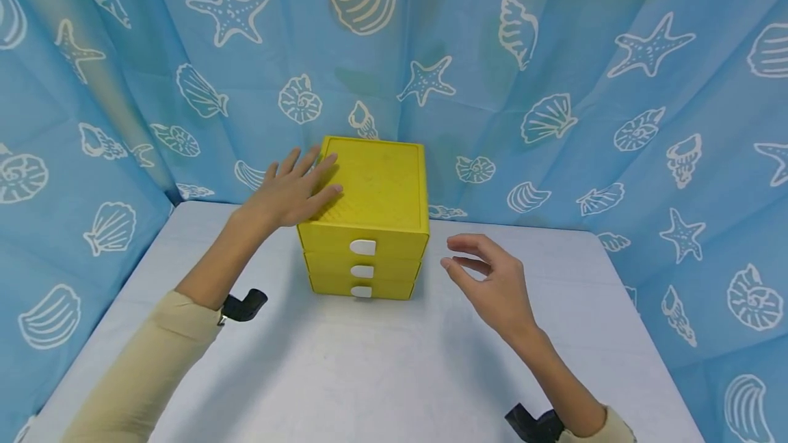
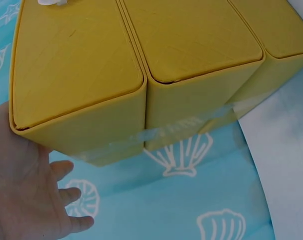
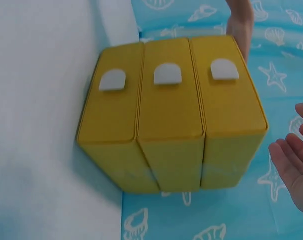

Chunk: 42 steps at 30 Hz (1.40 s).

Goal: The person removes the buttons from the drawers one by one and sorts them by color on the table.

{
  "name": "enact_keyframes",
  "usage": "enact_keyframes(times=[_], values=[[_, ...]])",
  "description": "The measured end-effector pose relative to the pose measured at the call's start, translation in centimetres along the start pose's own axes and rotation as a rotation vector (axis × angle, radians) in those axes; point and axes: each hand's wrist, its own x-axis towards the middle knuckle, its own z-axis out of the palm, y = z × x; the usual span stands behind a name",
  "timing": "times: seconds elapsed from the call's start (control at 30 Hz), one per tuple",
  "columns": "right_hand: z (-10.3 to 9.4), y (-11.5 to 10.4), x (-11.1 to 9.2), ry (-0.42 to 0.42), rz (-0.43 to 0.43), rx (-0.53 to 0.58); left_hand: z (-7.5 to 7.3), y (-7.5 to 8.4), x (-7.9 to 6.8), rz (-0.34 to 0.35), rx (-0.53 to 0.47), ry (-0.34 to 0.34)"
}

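Observation:
A yellow cabinet [image 1: 382, 183] with three stacked drawers stands on the white table, its front facing me. Each drawer has a white tab handle; the top handle [image 1: 362, 247] sits at the middle of its drawer's upper front. All three drawers are closed. My left hand [image 1: 286, 193], fingers spread, lies at the left edge of the cabinet's top. In the left wrist view that hand [image 2: 26, 195] appears beside the cabinet's top corner. To the cabinet's right, my right hand [image 1: 495, 282] hovers apart from it, thumb and fingers loosely bent around nothing.
The white tablecloth [image 1: 345, 368] covers the table in front of the cabinet. A blue curtain [image 1: 468, 115] with white shells and starfish hangs close behind and along both sides. Black wrist mounts [image 1: 245, 305] stick out from both forearms.

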Motion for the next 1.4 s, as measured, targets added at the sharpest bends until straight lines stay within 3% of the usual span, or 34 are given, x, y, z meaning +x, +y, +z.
enact_keyframes(times=[0.43, 0.77, 1.4], values=[[4.4, -1.0, 0.2, -0.06, -0.031, 0.168, 0.4, 0.8, 0.7, -0.014, 0.028, -0.025], [7.2, -0.7, 0.4, -0.067, 0.021, 0.222, 0.7, 1.1, 0.9, -0.035, 0.103, -0.027], [10.6, 0.1, 0.7, 0.021, -0.001, 0.182, 0.6, 1.0, 0.7, -0.037, 0.115, -0.022]])
